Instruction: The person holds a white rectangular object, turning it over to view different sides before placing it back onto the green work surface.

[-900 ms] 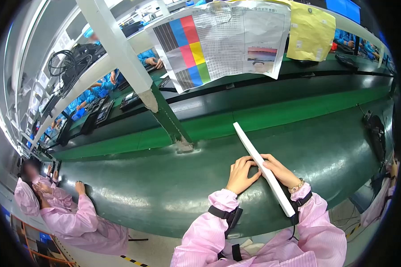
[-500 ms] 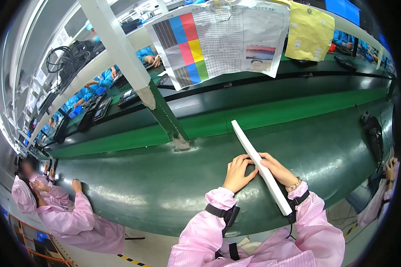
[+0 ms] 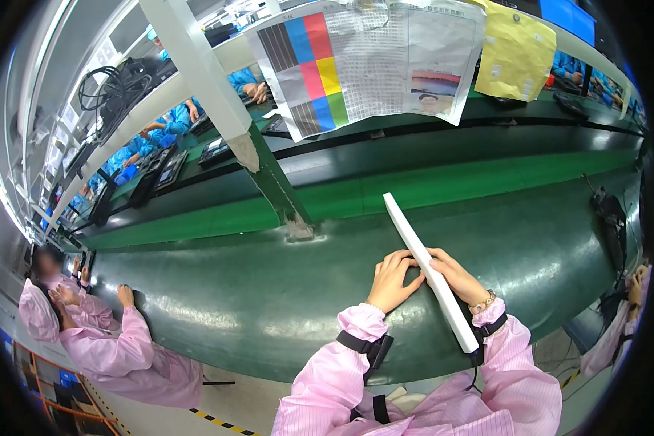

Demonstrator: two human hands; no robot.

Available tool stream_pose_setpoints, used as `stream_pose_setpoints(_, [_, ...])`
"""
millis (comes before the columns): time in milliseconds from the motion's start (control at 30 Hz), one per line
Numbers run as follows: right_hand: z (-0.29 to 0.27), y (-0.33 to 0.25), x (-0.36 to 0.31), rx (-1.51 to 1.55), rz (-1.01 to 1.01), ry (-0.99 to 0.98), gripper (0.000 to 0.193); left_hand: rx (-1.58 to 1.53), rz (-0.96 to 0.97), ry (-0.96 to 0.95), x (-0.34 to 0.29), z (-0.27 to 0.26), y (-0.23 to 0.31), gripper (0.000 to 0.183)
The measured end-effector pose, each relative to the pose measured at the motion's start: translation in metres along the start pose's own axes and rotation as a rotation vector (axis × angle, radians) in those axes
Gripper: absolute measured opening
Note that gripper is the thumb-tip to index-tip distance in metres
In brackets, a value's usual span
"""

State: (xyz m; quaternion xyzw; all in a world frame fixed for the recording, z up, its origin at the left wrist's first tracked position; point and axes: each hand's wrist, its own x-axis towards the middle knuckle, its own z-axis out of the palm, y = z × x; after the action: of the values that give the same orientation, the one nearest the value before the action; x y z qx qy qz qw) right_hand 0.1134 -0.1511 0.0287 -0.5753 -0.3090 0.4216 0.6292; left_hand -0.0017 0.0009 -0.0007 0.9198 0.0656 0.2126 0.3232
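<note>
White slab (image 3: 429, 270), long and thin, seen edge-on between the two hands, right of middle over the green bench (image 3: 232, 305). Far end points to the far side and a bit left, near end right beside the right wrist. Can't tell if its lower edge touches the bench.

Risks, my judgement: slab looks narrow on top, so could tip left or right if either hand slackens or pushes unevenly. Bench is shiny, maybe slick, so the lower edge might skid if it's resting there. Near end sits close to the black cable (image 3: 477, 369) and right wrist strap (image 3: 493, 326); a twist of the wrist could snag or knock it. Far end has no hand on it, so might swing.

Grip: right hand (image 3: 458, 282) bent against the slab's right side, thumb and fingers close together, looks clamped on it. Left hand (image 3: 392, 282) half curled on the left side, small gap between thumb and forefinger, tips at the slab; can't tell whether they pinch or just steady it.
</note>
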Motion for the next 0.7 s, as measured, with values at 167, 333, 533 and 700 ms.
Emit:
stream_pose_setpoints(167, [-0.0031,0.0011,-0.0009,-0.032,0.001,-0.006,0.046,-0.015,0.014,0.013,-0.0006,0.0007,0.0006,0.033])
stream_pose_setpoints(333, [0.0003,-0.0045,-0.0027,-0.062,-0.022,0.006,0.047,-0.010,0.015,0.015,-0.0002,0.0017,-0.0004,0.034])
stream_pose_setpoints(533, [0.0024,-0.0078,-0.0037,-0.043,-0.019,0.012,0.048,-0.007,0.010,0.010,-0.0006,0.0021,-0.0009,0.034])
stream_pose_setpoints(700, [0.0018,-0.0076,-0.0039,-0.029,-0.001,0.004,0.048,-0.009,0.007,0.007,-0.0004,0.0008,0.0007,0.034])
